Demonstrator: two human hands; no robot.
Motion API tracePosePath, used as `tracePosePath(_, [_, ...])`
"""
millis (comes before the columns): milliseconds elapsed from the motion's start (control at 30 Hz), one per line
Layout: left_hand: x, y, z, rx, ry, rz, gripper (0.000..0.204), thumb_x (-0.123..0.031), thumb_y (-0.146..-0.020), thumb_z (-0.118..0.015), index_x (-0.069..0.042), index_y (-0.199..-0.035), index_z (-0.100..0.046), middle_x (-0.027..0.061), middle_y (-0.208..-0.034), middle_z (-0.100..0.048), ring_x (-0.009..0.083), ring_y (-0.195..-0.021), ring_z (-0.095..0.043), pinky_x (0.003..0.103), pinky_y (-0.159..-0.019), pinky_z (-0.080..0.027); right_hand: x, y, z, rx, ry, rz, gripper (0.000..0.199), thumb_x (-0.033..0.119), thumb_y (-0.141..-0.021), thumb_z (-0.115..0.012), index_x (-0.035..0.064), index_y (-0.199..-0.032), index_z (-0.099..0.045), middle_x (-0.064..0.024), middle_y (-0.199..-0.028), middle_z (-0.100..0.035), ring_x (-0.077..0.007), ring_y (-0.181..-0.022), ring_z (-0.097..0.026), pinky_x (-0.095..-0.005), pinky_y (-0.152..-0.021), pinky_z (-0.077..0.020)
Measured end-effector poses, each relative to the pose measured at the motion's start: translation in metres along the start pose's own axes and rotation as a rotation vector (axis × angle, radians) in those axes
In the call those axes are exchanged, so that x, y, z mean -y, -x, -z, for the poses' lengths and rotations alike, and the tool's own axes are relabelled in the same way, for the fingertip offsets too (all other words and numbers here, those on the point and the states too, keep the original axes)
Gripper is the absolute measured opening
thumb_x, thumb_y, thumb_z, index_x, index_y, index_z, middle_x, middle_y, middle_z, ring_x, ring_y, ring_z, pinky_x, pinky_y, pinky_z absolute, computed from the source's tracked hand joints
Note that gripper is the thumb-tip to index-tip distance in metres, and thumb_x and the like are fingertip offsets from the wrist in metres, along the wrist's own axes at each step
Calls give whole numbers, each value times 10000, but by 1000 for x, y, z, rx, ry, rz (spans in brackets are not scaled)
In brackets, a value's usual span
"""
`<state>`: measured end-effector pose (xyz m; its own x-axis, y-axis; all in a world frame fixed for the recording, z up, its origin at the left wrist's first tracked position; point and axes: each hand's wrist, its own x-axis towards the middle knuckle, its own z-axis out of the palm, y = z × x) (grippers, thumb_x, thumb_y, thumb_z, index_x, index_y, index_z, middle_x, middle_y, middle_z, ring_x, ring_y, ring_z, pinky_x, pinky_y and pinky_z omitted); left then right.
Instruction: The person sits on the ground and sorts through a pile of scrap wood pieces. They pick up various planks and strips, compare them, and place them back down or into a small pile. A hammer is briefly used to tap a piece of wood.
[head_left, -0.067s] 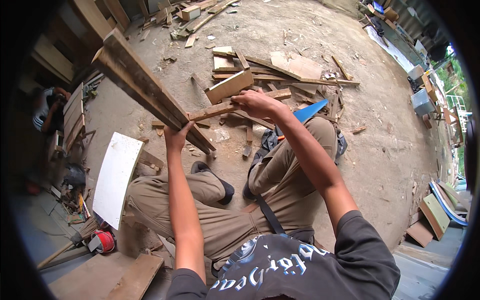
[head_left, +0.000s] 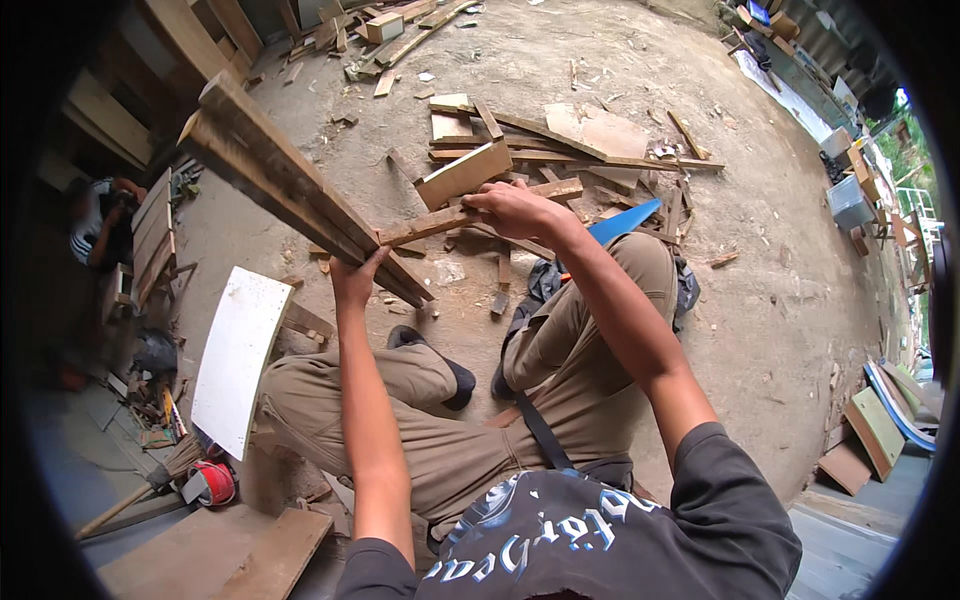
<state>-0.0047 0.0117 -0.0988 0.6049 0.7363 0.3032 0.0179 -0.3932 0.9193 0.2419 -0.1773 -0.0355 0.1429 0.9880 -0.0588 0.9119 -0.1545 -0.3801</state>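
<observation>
Two long wooden battens (head_left: 290, 175), side by side, slant up to the far left. My left hand (head_left: 357, 276) is closed around them near their lower end. A shorter wooden strip (head_left: 425, 225) runs from beside those battens to the right, and my right hand (head_left: 517, 208) grips it with bent fingers. Its left end meets the battens just above my left hand; whether they are joined cannot be seen. Past my right hand, a short box-like board (head_left: 463, 176) lies on the wood pile. Beside my right knee shows a blue tapered blade (head_left: 625, 220), its other end hidden.
Scrap battens and boards (head_left: 600, 130) lie heaped ahead on the dirt floor. A white panel (head_left: 237, 360) leans by my left knee. A red tin (head_left: 213, 483) and a broom (head_left: 165, 470) sit lower left. Another person (head_left: 95, 225) is at far left.
The upper ends of the long battens have tipped slightly left and toward me. Both hands keep their hold, and the whole view has shifted a little.
</observation>
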Motion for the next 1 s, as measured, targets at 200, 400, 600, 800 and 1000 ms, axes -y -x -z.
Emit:
tracePosePath(200, [20,1,19,-14,56,0,288,-6,-751,-787,10,-1021,-689,56,-986,-697,134,-903,-639,298,-822,-505,6,-26,0,-4,27,79,325,289,-963,-517,182,-1266,-572,-100,-1132,-605,-300,-1168,-538,-548,-996,-352])
tracePosePath(400, [13,5,15,34,71,51,319,-14,-759,-785,4,-1056,-672,66,-993,-694,137,-910,-651,293,-802,-528,3,-29,4,15,8,102,314,293,-972,-534,154,-1245,-605,-66,-1169,-613,-273,-1145,-547,-449,-940,-401])
tracePosePath(600, [10,8,29,-13,109,87,291,-27,-759,-790,-1,-1026,-677,56,-925,-703,141,-860,-662,292,-776,-536,13,-39,-3,66,-31,77,327,308,-984,-492,180,-1269,-591,-76,-1191,-594,-280,-1216,-512,-584,-981,-368])
tracePosePath(800, [13,11,42,0,123,107,298,-22,-721,-815,-11,-989,-685,51,-912,-701,136,-831,-658,299,-760,-537,13,-45,-20,83,-99,113,349,271,-956,-538,157,-1282,-588,-82,-1229,-592,-277,-1239,-500,-553,-999,-364])
tracePosePath(1000, [23,13,46,61,217,71,354,-23,-691,-838,-12,-1014,-692,56,-952,-713,125,-880,-663,299,-783,-549,11,-43,-18,126,-162,124,382,279,-938,-571,150,-1297,-584,-92,-1251,-604,-306,-1187,-547,-475,-1005,-384])
